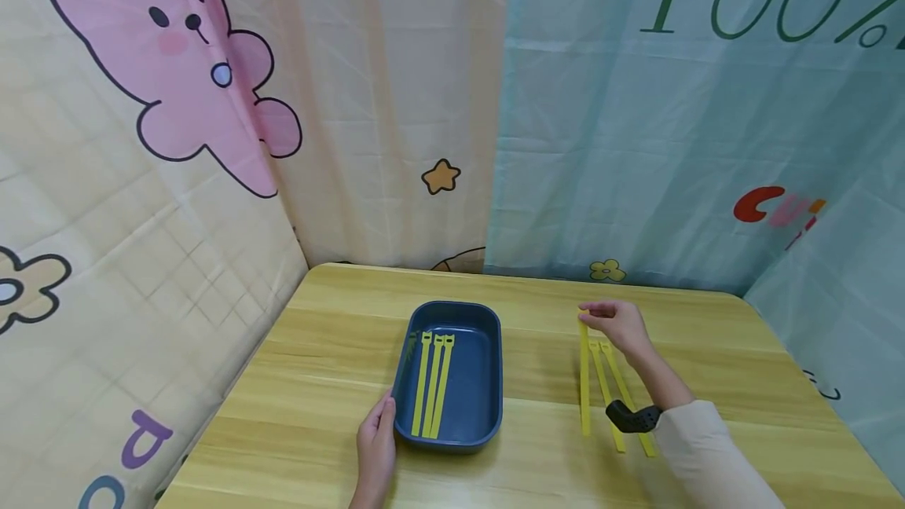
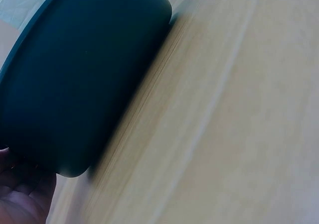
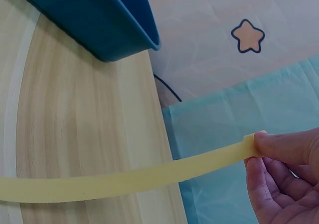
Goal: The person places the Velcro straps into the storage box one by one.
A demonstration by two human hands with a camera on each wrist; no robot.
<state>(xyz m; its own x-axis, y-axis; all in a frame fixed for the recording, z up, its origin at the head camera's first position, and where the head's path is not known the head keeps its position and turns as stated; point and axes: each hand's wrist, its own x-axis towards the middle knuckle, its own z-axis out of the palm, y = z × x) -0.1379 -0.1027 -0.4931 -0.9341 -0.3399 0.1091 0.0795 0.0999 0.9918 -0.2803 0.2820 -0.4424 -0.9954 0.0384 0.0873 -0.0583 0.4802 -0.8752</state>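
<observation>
My right hand (image 1: 618,327) pinches the slotted end of a yellow hook-and-loop cable tie (image 3: 129,181) between thumb and fingertips. The tie hangs down from the fingers, its strip bending slightly. Below that hand two more yellow ties (image 1: 625,383) lie on the table, partly covered by the hand and wrist. At the left, my left hand (image 1: 376,442) holds the near left corner of a dark blue rectangular bin (image 1: 481,383), thumb along the rim. Three yellow ties (image 1: 433,387) lie side by side in the bin, heads toward the far end.
The wood-grain table (image 1: 537,470) runs back to hanging printed curtains (image 1: 396,124). A black wrist camera (image 1: 632,417) sits on the right wrist over the ties. The bin stands left of the loose ties, with bare tabletop between.
</observation>
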